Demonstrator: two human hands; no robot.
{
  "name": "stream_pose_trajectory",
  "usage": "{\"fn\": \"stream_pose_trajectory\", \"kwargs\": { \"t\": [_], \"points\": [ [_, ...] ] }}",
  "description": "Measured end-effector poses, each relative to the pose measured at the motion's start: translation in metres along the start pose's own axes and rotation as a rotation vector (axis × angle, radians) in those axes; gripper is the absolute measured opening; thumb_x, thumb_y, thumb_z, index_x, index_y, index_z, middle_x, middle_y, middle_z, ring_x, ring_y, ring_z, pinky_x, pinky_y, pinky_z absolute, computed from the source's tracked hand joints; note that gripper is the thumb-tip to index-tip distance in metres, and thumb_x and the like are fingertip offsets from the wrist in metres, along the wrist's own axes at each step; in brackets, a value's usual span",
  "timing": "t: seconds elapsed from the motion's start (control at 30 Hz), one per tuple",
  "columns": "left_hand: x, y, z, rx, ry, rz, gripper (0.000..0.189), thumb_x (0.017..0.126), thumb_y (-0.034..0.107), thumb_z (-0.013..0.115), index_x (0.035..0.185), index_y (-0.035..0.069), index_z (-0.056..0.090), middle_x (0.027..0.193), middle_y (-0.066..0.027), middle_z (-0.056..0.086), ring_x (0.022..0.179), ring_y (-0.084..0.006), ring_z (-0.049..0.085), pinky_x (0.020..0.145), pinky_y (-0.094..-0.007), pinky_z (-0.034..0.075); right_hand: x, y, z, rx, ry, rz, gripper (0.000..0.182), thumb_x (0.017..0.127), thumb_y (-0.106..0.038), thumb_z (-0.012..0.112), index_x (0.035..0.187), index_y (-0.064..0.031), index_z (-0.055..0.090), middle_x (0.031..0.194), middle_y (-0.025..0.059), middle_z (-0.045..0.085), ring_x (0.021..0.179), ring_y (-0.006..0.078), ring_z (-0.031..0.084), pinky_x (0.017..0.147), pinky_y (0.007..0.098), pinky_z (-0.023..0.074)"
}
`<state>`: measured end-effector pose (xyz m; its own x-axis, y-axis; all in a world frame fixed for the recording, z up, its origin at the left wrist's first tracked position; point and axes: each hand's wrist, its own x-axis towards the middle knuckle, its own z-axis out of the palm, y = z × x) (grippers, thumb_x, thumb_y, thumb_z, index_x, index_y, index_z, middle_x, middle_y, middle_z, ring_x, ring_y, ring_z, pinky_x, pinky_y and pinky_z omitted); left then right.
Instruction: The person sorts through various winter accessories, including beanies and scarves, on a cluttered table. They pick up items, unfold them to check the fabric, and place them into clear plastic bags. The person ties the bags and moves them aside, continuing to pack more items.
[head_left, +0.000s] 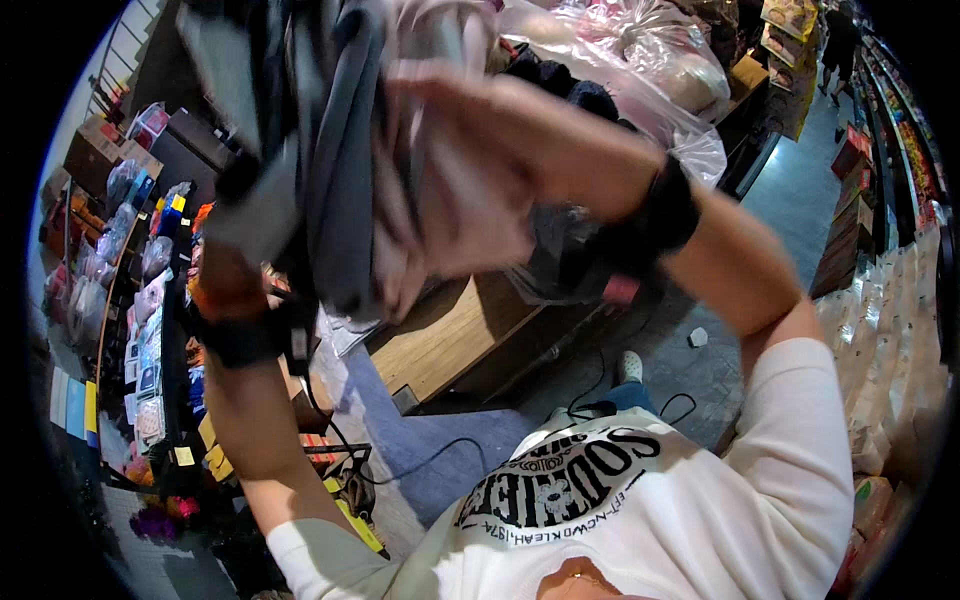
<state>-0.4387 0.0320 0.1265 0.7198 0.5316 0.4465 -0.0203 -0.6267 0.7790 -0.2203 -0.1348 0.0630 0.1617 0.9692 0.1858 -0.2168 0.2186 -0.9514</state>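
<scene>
A blurred bundle of dark grey, pale grey and dusty pink cloth (341, 172) hangs before me, above a wooden tabletop (450, 337). My right hand (442, 86) reaches across from the right and grips the upper part of the pink cloth (465, 202); motion blurs its fingers. On the left, my left hand (229, 281) is at the grey side of the bundle, its fingers mostly hidden by the fabric. Each forearm wears a black band, the left one (240, 337) at the wrist.
A clear plastic bag (660, 67) of soft goods lies beyond the bundle, beside dark fuzzy items (592, 97). Shelves of packaged goods (150, 360) line the left. A black cable (450, 442) loops near my body. An aisle (795, 180) runs along the right, with a person (838, 45) far off.
</scene>
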Motion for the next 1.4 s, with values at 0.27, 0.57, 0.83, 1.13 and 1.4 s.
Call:
{"fn": "stream_pose_trajectory", "kwargs": {
  "t": [0.27,0.57,0.83,1.13,1.4],
  "points": [
    [0.147,0.014,0.107,-0.079,-0.197,0.163,0.044,0.091,0.038,0.045,0.112,0.002,0.057,0.098,-0.0094,0.063,0.086,-0.0194,0.058,0.078,-0.0295,0.045,0.023,-0.087,-0.130,-0.230,0.099,0.000,0.051,0.084,-0.043,0.055,0.114,-0.0024,0.051,0.100,0.0113,0.058,0.089,0.0158,0.058,0.080,0.0297,0.0482],
    [0.104,-0.026,0.230,-0.183,-0.465,-0.035,0.043,0.090,0.038,0.046,0.111,0.002,0.057,0.096,-0.0102,0.063,0.083,-0.0198,0.059,0.077,-0.0301,0.046,-0.004,-0.015,-0.212,0.038,0.082,0.321,0.051,0.088,-0.046,0.048,0.117,-0.0036,0.051,0.106,0.0128,0.059,0.093,0.0184,0.060,0.083,0.0323,0.0492],
    [0.093,-0.007,0.262,-0.171,-0.512,0.049,0.043,0.089,0.038,0.047,0.110,0.002,0.058,0.094,-0.0109,0.064,0.081,-0.0201,0.059,0.075,-0.0307,0.047,-0.021,0.030,-0.263,0.518,-0.216,0.343,0.048,0.092,-0.041,0.042,0.125,-0.0057,0.044,0.122,0.0128,0.051,0.102,0.0214,0.057,0.092,0.0351,0.0467],
    [0.093,0.005,0.251,0.074,-0.723,0.111,0.042,0.089,0.038,0.048,0.108,0.002,0.059,0.091,-0.0117,0.064,0.079,-0.0205,0.060,0.073,-0.0313,0.047,-0.030,0.023,-0.294,-0.729,-0.274,-0.347,0.036,0.082,-0.014,0.053,0.116,-0.0047,0.051,0.123,0.0090,0.050,0.112,0.0235,0.049,0.104,0.0379,0.0300],
    [0.085,0.005,0.222,0.444,-0.925,0.096,0.042,0.088,0.038,0.049,0.107,0.002,0.059,0.089,-0.0123,0.064,0.077,-0.0208,0.061,0.071,-0.0319,0.048,-0.027,0.020,-0.275,0.302,-0.187,0.107,0.031,0.093,-0.018,0.043,0.118,-0.0006,0.047,0.114,0.0146,0.055,0.098,0.0207,0.059,0.086,0.0339,0.0498]
  ]
}}
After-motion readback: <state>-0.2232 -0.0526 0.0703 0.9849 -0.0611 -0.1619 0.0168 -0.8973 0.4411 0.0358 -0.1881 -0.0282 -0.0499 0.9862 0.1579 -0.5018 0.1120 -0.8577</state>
